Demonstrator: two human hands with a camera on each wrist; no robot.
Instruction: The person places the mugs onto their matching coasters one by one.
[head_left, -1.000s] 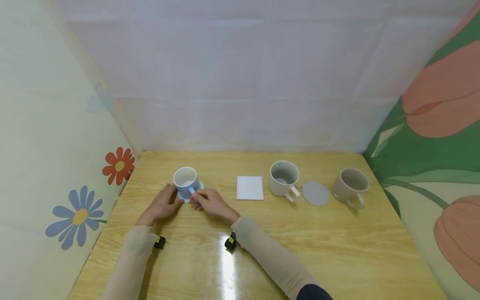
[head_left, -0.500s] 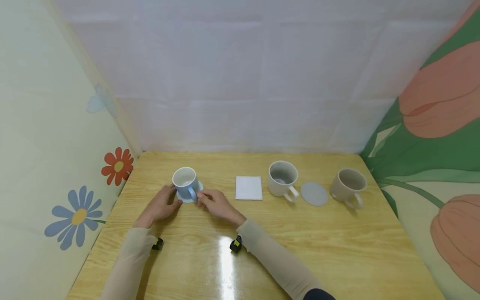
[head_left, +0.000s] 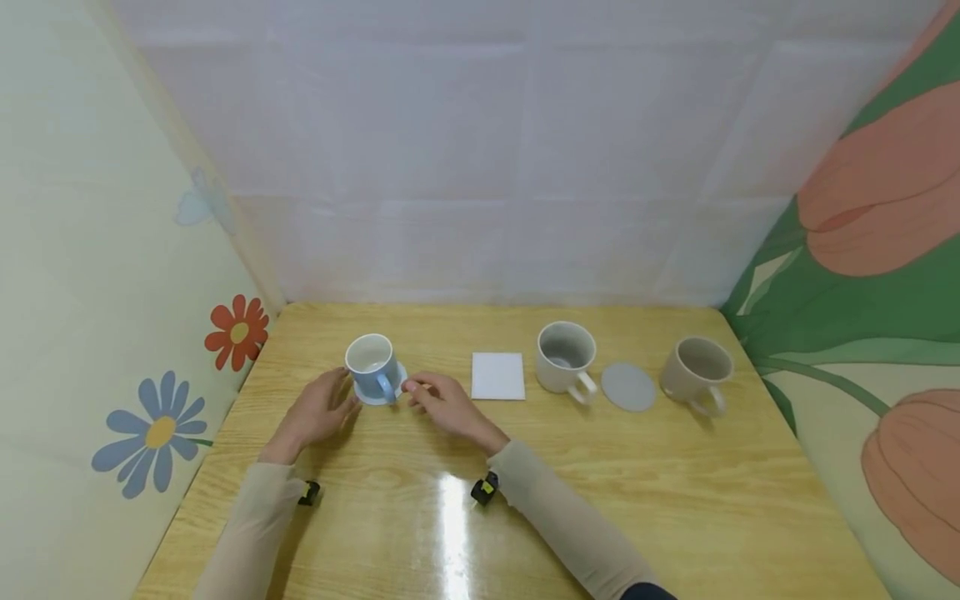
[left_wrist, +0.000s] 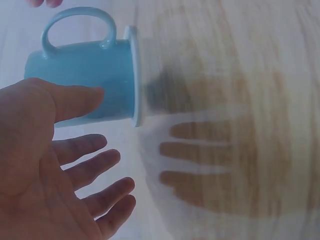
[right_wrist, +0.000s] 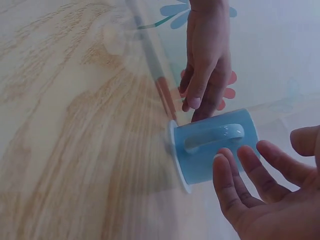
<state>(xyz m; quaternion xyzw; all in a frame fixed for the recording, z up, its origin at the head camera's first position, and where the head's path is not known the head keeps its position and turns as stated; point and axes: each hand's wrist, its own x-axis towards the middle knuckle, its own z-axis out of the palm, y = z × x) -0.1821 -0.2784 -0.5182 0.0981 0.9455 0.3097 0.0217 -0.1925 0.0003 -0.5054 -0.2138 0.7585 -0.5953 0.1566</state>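
A light blue mug (head_left: pixel 371 380) stands upright on a pale blue coaster (head_left: pixel 402 372) at the left of the table, its handle facing the near right. Just left of the mug is my left hand (head_left: pixel 318 408), its fingers spread and relaxed; in the left wrist view the thumb overlaps the mug (left_wrist: pixel 80 70), and I cannot tell whether it touches. On the other side, my right hand (head_left: pixel 450 410) is beside the coaster, off the handle. The right wrist view has its loosely bent fingers (right_wrist: pixel 265 182) holding nothing.
To the right, a white square coaster (head_left: pixel 498 376) lies flat on the wooden table (head_left: pixel 570 483). Beyond it come a light grey mug (head_left: pixel 558 379), a round grey coaster (head_left: pixel 628 387) and a beige-grey mug (head_left: pixel 682 383). A white cloth wall (head_left: pixel 480 167) rises behind.
My right hand has let go of the mug's handle and drawn back to the right. The left hand has eased slightly left and toward me. The mug stays on its coaster.
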